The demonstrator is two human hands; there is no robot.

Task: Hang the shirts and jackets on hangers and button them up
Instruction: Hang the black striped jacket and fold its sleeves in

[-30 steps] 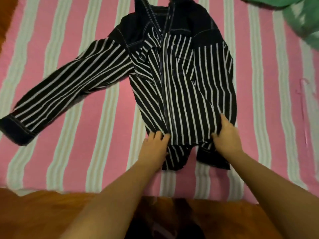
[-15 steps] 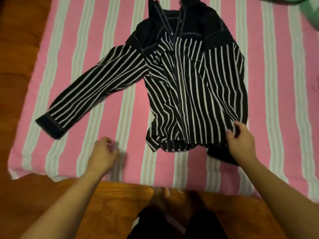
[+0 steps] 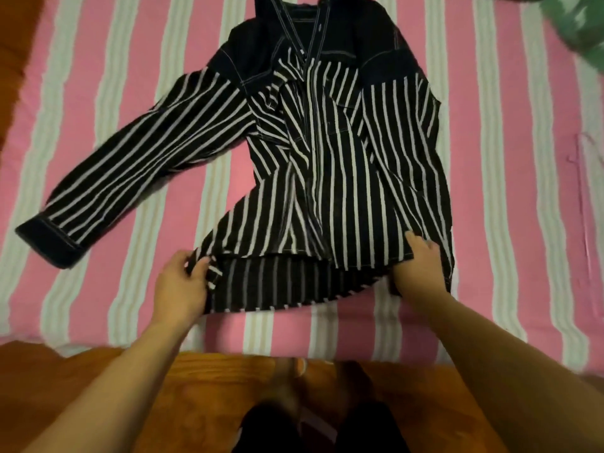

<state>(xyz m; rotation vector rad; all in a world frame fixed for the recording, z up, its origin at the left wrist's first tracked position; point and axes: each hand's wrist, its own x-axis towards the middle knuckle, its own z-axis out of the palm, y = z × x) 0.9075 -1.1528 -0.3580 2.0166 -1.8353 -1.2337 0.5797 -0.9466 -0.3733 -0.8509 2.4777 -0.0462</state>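
Two hands [image 3: 183, 286] [image 3: 420, 273] gripping striped jacket [image 3: 343, 178] hem

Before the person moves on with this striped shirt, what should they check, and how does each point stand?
1. Left hand grips the hem: ok.
2. Right hand grips the hem: ok.
3. Shirt lies flat on the striped sheet: not ok, the front is bunched.
4. Front buttoned: cannot tell.
5. Hanger inside the shirt: cannot tell.
6. Left sleeve spread out: ok.
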